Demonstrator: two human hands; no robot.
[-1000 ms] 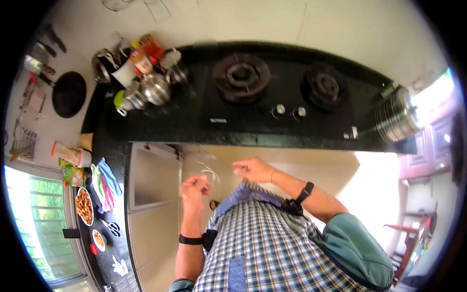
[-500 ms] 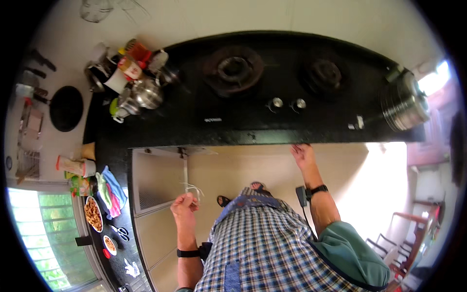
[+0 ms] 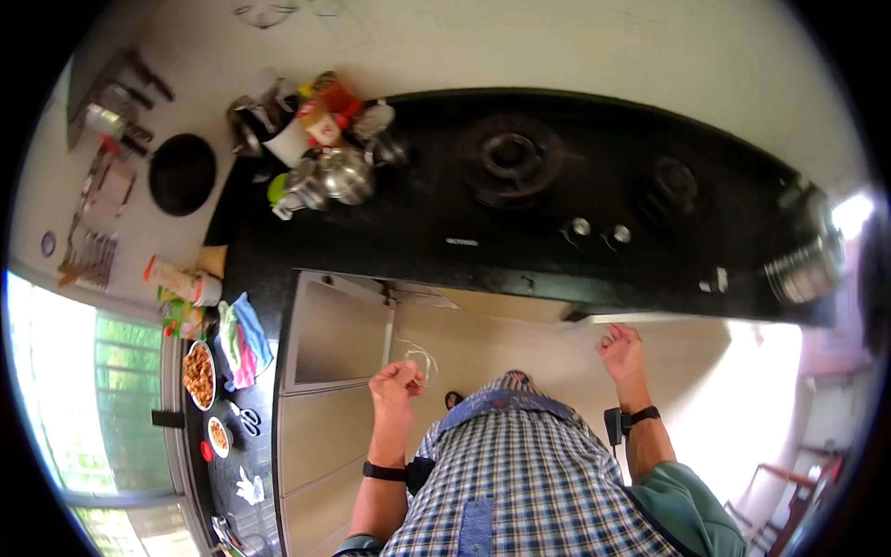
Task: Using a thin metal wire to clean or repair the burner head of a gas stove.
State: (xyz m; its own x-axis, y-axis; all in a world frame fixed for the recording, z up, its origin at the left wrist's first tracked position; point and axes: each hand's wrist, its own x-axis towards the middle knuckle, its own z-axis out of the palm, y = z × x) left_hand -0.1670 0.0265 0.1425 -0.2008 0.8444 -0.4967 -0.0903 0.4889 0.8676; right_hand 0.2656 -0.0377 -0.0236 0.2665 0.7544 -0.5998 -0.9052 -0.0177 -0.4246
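My left hand (image 3: 396, 382) is closed in a pinch on a thin whitish strand (image 3: 426, 360), which loops loosely above and beside the fingers. That hand hangs in front of the counter, near an open cabinet door (image 3: 339, 330) with a grey panel. My right hand (image 3: 622, 351) is just below the counter's front edge, its fingers loosely bent and apart with nothing visible in them. Above its fingertips, a pale panel edge (image 3: 640, 318) juts out from under the black counter (image 3: 408, 246).
The counter carries a stove burner (image 3: 511, 156), steel pots (image 3: 345, 176) and a large steel vessel (image 3: 806, 269). Along the left counter lie coloured cloths (image 3: 243, 343), a bowl of brown food (image 3: 199, 376), a smaller bowl (image 3: 218, 436) and scissors (image 3: 247, 420). A black pan (image 3: 182, 174) hangs on the wall.
My right hand has come down off the counter's front edge, and a pale panel edge now sticks out there. The left hand still pinches the strand. The whole view has shifted.
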